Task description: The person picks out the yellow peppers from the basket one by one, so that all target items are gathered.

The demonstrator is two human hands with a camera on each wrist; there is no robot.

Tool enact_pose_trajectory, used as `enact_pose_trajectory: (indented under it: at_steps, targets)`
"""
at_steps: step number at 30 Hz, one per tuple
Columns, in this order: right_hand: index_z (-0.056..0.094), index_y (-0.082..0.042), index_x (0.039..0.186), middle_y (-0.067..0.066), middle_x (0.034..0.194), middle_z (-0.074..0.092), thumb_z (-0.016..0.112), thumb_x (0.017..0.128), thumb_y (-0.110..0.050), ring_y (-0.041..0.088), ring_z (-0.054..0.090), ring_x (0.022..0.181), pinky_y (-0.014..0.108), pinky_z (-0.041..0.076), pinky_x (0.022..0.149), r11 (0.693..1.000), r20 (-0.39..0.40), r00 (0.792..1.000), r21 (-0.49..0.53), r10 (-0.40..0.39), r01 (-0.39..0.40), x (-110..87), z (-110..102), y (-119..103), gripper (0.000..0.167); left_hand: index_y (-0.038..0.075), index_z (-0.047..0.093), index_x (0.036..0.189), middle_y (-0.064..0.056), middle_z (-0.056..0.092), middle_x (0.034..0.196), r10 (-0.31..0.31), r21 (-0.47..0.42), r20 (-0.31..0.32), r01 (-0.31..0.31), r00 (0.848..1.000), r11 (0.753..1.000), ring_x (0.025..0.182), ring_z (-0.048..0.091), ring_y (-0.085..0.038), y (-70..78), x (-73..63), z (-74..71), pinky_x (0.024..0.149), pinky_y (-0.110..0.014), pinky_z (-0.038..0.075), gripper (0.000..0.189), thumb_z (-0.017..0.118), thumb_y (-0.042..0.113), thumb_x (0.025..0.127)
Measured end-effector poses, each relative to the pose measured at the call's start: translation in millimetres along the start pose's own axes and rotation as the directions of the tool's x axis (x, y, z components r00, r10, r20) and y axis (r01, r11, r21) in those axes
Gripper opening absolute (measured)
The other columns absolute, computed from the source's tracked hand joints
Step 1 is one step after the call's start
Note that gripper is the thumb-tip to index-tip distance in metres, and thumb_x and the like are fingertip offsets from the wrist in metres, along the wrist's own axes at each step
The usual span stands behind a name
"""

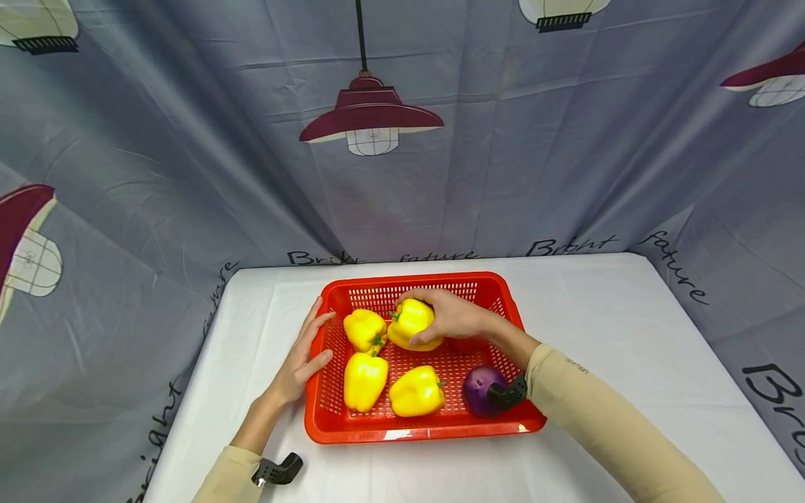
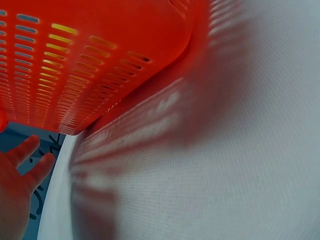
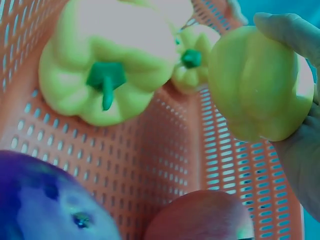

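Note:
My right hand (image 1: 454,316) grips a yellow bell pepper (image 1: 410,323) in the back middle of a red plastic basket (image 1: 415,436). In the right wrist view, thumb and fingers wrap this pepper (image 3: 255,85) from the side. My left hand (image 1: 300,363) rests at the basket's left rim with its fingers fairly straight. Three more yellow bell peppers lie in the basket: one at the back left (image 1: 365,330), one at the front left (image 1: 365,383) and one at the front middle (image 1: 416,392). A round purple vegetable (image 1: 479,385) lies at the front right, partly behind the right wrist camera.
A smooth reddish, rounded thing (image 3: 200,217) lies in the basket below the right hand, mostly hidden in the head view. The basket stands on a white-covered table (image 1: 604,328). Behind hangs a grey curtain (image 1: 503,175) with printed lamps.

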State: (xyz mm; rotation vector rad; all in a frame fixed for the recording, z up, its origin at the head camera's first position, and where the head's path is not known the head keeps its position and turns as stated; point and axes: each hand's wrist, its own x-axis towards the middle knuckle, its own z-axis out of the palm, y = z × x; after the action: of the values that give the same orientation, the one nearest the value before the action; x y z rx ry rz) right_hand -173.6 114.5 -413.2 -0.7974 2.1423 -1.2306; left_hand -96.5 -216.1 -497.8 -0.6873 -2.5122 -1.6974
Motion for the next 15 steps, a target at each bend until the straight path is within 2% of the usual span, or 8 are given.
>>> enact_pose_trajectory:
  at_steps: [6, 9, 15]
  targets:
    - [0.057, -0.015, 0.137, 0.004, 0.122, 0.06, 0.086, 0.077, -0.026, 0.027, 0.06, 0.102, 0.039, 0.055, 0.084, 1.0, -0.053, 0.999, 0.026, 0.006, -0.004, -10.1, -9.5, -10.9, 0.068, 0.005, 0.038, 0.152, -0.003, 0.001, 0.169, -0.004, 0.002, -0.004, 0.004, 1.0, 1.0, 0.152, 0.005, -0.033, -0.4, 0.0, 0.6, 0.11, -0.068, 0.022, 0.064, 0.053, 0.021, 0.092]
    - [0.057, -0.018, 0.137, 0.003, 0.124, 0.059, 0.087, 0.076, -0.027, 0.027, 0.059, 0.105, 0.039, 0.055, 0.085, 0.999, -0.1, 0.995, 0.033, 0.015, -0.012, -17.9, -14.2, -16.9, 0.069, 0.006, 0.038, 0.152, -0.003, 0.0, 0.169, -0.011, -0.003, -0.002, 0.011, 1.0, 1.0, 0.152, 0.006, -0.033, 0.3, -0.5, 1.2, 0.109, -0.065, 0.025, 0.064, 0.053, 0.021, 0.092]
    - [0.058, -0.019, 0.136, 0.003, 0.128, 0.059, 0.088, 0.076, -0.025, 0.028, 0.057, 0.109, 0.041, 0.055, 0.087, 0.997, -0.201, 0.98, 0.072, -0.009, 0.024, -36.2, -23.7, -28.2, 0.068, 0.007, 0.039, 0.152, -0.001, 0.001, 0.169, -0.026, -0.011, -0.005, 0.026, 1.0, 1.0, 0.152, 0.009, -0.032, 2.7, -0.7, 1.6, 0.109, -0.043, 0.034, 0.064, 0.054, 0.021, 0.092]
